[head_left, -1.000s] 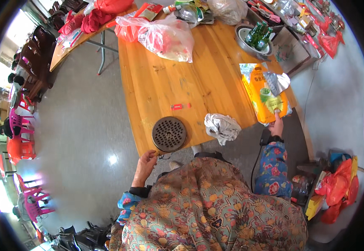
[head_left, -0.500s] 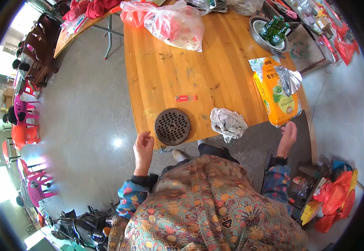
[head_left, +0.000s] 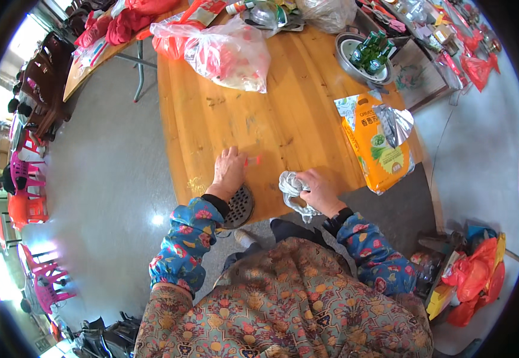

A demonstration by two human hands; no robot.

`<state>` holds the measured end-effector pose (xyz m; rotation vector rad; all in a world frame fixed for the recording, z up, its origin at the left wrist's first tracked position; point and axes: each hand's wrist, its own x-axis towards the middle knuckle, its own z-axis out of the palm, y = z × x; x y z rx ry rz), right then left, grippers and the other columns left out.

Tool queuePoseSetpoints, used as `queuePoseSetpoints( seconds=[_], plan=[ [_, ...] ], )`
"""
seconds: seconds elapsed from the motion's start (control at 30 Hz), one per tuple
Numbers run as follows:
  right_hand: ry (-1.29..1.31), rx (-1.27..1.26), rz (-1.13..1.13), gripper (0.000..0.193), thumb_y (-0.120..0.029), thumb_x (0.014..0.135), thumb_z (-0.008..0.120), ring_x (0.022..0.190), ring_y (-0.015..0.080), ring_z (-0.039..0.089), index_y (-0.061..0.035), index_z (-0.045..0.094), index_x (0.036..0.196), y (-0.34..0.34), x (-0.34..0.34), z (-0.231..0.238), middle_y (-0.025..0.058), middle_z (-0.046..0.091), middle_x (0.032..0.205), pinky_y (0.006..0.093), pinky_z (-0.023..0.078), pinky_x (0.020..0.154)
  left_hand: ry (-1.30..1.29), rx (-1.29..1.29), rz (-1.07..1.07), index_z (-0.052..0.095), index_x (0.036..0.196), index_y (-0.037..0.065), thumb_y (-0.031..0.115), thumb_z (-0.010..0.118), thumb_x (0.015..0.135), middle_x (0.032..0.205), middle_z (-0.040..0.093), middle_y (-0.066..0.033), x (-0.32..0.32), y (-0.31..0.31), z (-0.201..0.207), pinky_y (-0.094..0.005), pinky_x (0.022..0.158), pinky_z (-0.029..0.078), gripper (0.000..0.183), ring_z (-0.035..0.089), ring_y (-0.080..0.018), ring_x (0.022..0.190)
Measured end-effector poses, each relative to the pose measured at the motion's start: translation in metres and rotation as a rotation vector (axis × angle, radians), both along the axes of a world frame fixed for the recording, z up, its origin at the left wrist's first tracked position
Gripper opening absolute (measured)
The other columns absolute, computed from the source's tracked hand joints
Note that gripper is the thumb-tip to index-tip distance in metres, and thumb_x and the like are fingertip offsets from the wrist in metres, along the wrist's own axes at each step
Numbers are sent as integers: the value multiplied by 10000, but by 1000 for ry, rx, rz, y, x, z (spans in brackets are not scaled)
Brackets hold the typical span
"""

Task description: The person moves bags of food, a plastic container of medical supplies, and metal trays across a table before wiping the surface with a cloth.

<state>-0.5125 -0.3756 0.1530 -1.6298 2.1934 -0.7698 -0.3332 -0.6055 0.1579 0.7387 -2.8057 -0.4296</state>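
My right hand (head_left: 319,192) is closed on a crumpled greyish-white cloth (head_left: 289,184), bunched up at the near edge of the wooden table (head_left: 212,119). Palm down over the tabletop, my left hand (head_left: 229,171) has its fingers bent downward, with the tips hidden. It covers one end of a small red object (head_left: 255,160), shaped like a lighter; whether it grips that object I cannot make out. Beneath my left wrist lies a round dark disc (head_left: 240,210) full of holes, partly covered by the sleeve.
At the right table edge lies an orange-yellow packet (head_left: 379,158) with a silvery flap. Behind it, green bottles (head_left: 372,51) fill a metal basin (head_left: 343,56). A clear plastic bag (head_left: 229,56) with red contents sits at the far side. Red bags (head_left: 474,274) are heaped lower right.
Both hands have come in over the table from its sides. My right hand has taken hold of the cloth and gathered it. My left hand has reached the red object. The view has shifted slightly.
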Motion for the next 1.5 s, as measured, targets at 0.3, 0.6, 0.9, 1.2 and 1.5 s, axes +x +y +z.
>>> queuePoseSetpoints(
  seconds=[0.3,0.6,0.9,1.2,1.5],
  plan=[
    [-885,-481,-464,338,-40,766,680,844,99,596,-32,575,1088,-125,-170,77,27,630,979,248,489,735,-76,137,88,620,876,88,94,622,756,900,579,-141,-9,-10,-5,-455,728,500,120,588,-352,892],
    [328,81,9,594,-277,668,762,1066,312,578,-49,561,1178,-230,-283,46,169,602,1143,376,468,895,-35,195,156,605,883,60,93,638,732,868,585,-135,-1,-11,9,-438,740,498,158,591,-345,862],
    [328,200,514,561,-304,613,801,1110,292,472,-111,580,1091,-113,-136,40,88,501,1167,456,372,928,102,380,438,624,932,40,81,669,735,855,611,-131,31,19,51,-406,723,501,206,617,-326,825],
    [141,-237,305,85,-150,784,588,822,259,553,-86,535,768,-211,-209,40,64,521,831,363,470,696,92,431,311,614,952,63,96,682,724,850,593,-121,9,28,51,-415,722,491,240,601,-332,834],
    [362,-64,-271,479,-297,779,673,1120,379,490,-114,538,1200,-277,-236,-35,116,502,1255,520,425,907,107,507,394,618,963,55,101,685,722,863,597,-125,8,32,57,-414,731,494,254,601,-336,845]
  ],
)
